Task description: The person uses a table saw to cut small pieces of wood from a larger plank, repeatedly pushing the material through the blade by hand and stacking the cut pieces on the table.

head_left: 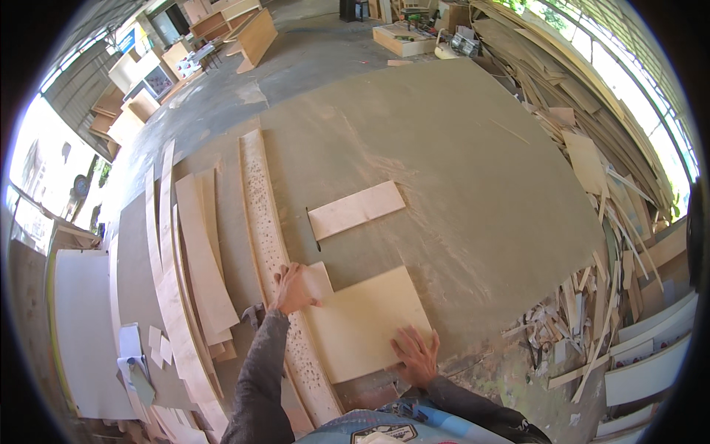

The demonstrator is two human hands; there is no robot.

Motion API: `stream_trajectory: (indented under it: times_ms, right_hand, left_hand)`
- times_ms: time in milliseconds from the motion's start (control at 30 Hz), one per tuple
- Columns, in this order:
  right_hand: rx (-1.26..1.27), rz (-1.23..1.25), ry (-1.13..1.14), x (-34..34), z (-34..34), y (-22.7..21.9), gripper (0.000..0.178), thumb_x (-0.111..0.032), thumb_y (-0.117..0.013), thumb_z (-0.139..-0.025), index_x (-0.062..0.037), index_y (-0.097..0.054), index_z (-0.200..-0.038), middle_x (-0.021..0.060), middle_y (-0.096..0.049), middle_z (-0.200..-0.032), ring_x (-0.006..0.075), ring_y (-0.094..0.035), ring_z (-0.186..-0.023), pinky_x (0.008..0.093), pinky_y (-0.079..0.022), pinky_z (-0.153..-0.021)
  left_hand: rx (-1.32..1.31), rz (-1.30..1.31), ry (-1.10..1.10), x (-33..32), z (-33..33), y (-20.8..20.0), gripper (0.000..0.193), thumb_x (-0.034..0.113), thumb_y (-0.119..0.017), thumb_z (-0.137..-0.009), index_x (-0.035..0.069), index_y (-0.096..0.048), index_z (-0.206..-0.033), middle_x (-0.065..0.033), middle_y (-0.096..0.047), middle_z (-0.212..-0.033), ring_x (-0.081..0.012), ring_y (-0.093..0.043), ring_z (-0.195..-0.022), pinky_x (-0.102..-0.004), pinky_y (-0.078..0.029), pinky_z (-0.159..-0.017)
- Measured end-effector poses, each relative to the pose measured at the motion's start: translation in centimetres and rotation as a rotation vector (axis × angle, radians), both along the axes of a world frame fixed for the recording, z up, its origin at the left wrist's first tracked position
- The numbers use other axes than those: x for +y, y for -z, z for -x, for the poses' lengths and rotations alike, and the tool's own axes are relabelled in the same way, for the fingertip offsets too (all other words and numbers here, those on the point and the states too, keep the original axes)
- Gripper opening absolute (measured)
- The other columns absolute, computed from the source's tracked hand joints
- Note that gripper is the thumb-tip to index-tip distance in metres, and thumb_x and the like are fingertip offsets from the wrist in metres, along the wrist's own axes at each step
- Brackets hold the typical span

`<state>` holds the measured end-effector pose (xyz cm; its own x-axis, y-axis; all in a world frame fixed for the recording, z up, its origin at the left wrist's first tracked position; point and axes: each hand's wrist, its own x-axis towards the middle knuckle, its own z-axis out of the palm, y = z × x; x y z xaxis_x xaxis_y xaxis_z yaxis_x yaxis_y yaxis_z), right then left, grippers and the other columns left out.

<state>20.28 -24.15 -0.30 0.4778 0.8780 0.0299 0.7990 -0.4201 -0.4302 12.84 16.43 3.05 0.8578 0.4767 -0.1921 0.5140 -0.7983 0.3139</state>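
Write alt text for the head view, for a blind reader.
A person's left hand touches a small wood piece and their right hand lies on a larger pale board, by a long speckled strip on a broad work surface; more wood strips lie left, offcuts right.

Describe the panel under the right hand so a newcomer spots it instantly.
On the big table, find the long speckled strip. Right of its near half, the panel lies under the right hand. It's pale, plain and clearly broader than the short plank beyond it.
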Motion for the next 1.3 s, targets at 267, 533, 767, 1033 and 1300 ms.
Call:
stream_trajectory:
  times_ms: [267, 533, 767, 1033, 1300]
  right_hand:
    - [0.095, -0.181, -0.057, 0.9, -2.4, -3.8, 0.04, -0.033, -0.071, -0.084, -0.0084, -0.072, -0.116, 0.0112, -0.062, -0.13, 0.0303, -0.052, -0.128, 0.0674, -0.02, -0.111]
    - [-0.406, -0.352, 0.193, 19.3, -25.2, 9.4, 0.056, -0.012, -0.065, -0.08, -0.0018, -0.057, -0.134, 0.0224, -0.059, -0.128, 0.0364, -0.051, -0.126, 0.0561, -0.037, -0.108]
    - [-0.163, -0.047, 0.032, 29.5, -28.9, 4.0, 0.07, -0.008, -0.071, -0.073, 0.0001, -0.051, -0.14, 0.0138, -0.046, -0.143, 0.035, -0.043, -0.135, 0.0459, -0.036, -0.113]
    - [-0.209, 0.043, 0.004, 30.5, -27.5, 2.8, 0.083, -0.017, -0.075, -0.071, -0.0035, -0.045, -0.148, 0.0131, -0.039, -0.155, 0.0341, -0.036, -0.144, 0.0463, -0.031, -0.119]
    - [-0.281, 0.406, 0.0, 30.1, -30.9, -0.8, 0.088, -0.023, -0.087, -0.06, -0.0097, -0.051, -0.139, 0.0117, -0.045, -0.144, 0.0347, -0.041, -0.137, 0.0606, -0.04, -0.11]
  left_hand:
    - [-0.379, 0.042, -0.17, -3.3, 5.0, -1.5, 0.026, 0.006, -0.076, -0.079, 0.001, -0.071, -0.104, -0.0114, -0.059, -0.099, -0.0285, -0.056, -0.102, -0.0404, -0.043, -0.091]
    - [-0.72, 0.444, -0.857, -1.9, 14.1, -5.8, 0.016, 0.011, -0.073, -0.087, -0.001, -0.07, -0.098, -0.0021, -0.065, -0.088, -0.0111, -0.06, -0.077, -0.0292, -0.049, -0.065]
    - [-1.451, 0.41, -1.184, 4.2, 37.2, -5.7, 0.014, 0.017, -0.07, -0.093, 0.006, -0.071, -0.103, -0.0021, -0.067, -0.086, -0.011, -0.061, -0.077, -0.0274, -0.051, -0.071]
    - [-1.429, 0.248, -1.649, 5.5, 42.0, -1.7, 0.052, 0.023, -0.079, -0.086, -0.001, -0.057, -0.127, -0.0064, -0.063, -0.091, -0.0185, -0.06, -0.081, -0.0302, -0.053, -0.072]
    - [-1.078, 0.184, -1.348, -6.0, 24.3, 1.5, 0.044, 0.012, -0.076, -0.087, -0.003, -0.061, -0.126, -0.0097, -0.064, -0.108, -0.0178, -0.064, -0.095, -0.0302, -0.053, -0.079]
